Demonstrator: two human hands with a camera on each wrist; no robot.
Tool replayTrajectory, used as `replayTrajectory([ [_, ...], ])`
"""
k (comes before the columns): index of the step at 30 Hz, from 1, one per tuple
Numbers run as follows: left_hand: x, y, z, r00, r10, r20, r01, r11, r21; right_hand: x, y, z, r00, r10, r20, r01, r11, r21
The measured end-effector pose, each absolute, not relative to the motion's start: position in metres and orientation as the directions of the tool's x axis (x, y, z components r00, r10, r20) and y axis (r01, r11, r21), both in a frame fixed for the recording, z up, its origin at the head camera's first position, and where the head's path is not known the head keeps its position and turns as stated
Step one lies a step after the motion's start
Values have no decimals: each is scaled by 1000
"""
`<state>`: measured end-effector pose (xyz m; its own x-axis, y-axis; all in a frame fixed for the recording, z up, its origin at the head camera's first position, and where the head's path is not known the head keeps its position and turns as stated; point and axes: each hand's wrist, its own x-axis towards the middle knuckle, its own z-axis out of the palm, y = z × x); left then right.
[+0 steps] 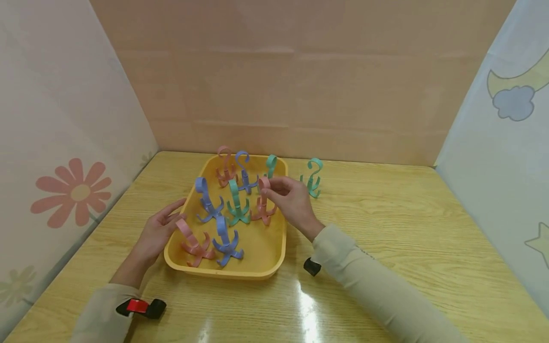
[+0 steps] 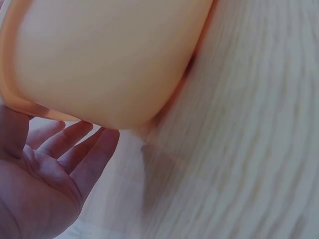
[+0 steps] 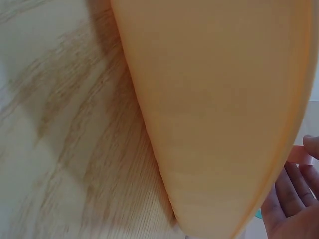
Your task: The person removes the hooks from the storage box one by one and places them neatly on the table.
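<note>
A yellow plastic basket [image 1: 253, 262] holds several pronged hanging hooks in pink, blue and green. My right hand [image 1: 293, 202] reaches over its right rim and pinches the curved top of a pink hook [image 1: 263, 209] between thumb and fingers. That hook stands upright inside the basket, beside a green hook [image 1: 238, 209]. At the left rim, my left hand [image 1: 156, 233] holds the basket, its fingertips against the outer wall in the left wrist view. The right wrist view shows mostly the basket's outer wall [image 3: 209, 109], with the pink hook top [image 3: 300, 155] at the fingers.
Another green hook [image 1: 314, 181] stands on the wooden table [image 1: 407, 247], right of the basket. More hooks inside include a blue one [image 1: 227, 245] and a pink one [image 1: 197, 247] in front. Cloth-like walls [image 1: 296, 85] close off the back and sides.
</note>
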<state>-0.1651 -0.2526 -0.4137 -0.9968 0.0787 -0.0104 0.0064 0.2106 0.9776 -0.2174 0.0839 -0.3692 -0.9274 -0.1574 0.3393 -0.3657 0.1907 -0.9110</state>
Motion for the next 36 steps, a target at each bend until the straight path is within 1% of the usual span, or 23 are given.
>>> replayTrajectory([
  [21,-166,-252,-416,-997,69,-17,-2,219,976,-213,93,-363,-922,-164,350,-377,183,-908],
  [26,-166,-252,-416,-998,64,-23,-8,221,975,-207,102,-354,-926,-155,343,-370,201,-907],
  [36,-166,-253,-414,-998,57,-30,-15,253,967,-199,119,-321,-900,-155,407,-428,138,-893],
])
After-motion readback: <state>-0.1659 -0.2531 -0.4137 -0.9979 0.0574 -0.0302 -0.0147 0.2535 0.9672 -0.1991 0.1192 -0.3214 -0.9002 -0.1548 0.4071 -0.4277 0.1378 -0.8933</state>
